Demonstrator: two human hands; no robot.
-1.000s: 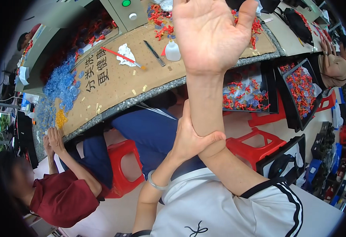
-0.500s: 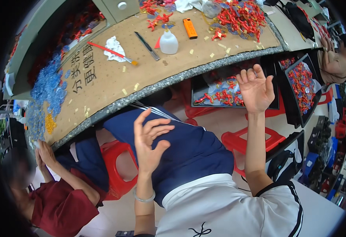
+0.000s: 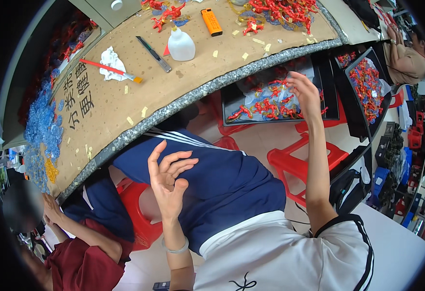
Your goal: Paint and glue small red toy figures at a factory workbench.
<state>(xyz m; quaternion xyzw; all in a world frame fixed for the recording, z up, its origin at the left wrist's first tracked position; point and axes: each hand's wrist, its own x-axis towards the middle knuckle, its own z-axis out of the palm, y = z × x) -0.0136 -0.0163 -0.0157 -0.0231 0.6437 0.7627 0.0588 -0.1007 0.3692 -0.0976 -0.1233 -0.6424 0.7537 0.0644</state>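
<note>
My left hand (image 3: 170, 177) is raised above my lap, its fingers spread and curved and nothing in it. A pale bangle (image 3: 176, 247) circles that wrist. Over the right part of a black tray (image 3: 339, 104) hovers my right hand (image 3: 307, 94), fingers loosely bent and no object visible in it. Small glossy red figures (image 3: 266, 107), with blue and yellow bits among them, lie in the tray on a pale lining; part of the heap is hidden by my hand. Whether my right fingertips touch any figure, I cannot tell.
The stone-edged table (image 3: 173, 97) bears a white squeeze bottle (image 3: 181, 46), orange lighter (image 3: 211, 23), utility knife (image 3: 153, 54), red paintbrush (image 3: 108, 69), crumpled tissue (image 3: 111, 63) and blue pieces (image 3: 42, 116). Red stools (image 3: 307, 162) stand below. A co-worker in dark red (image 3: 89, 257) sits at left.
My right hand has turned and bent its fingers toward the tray. My left hand stays open above my lap. The whole view has shifted, moving the table up and left.
</note>
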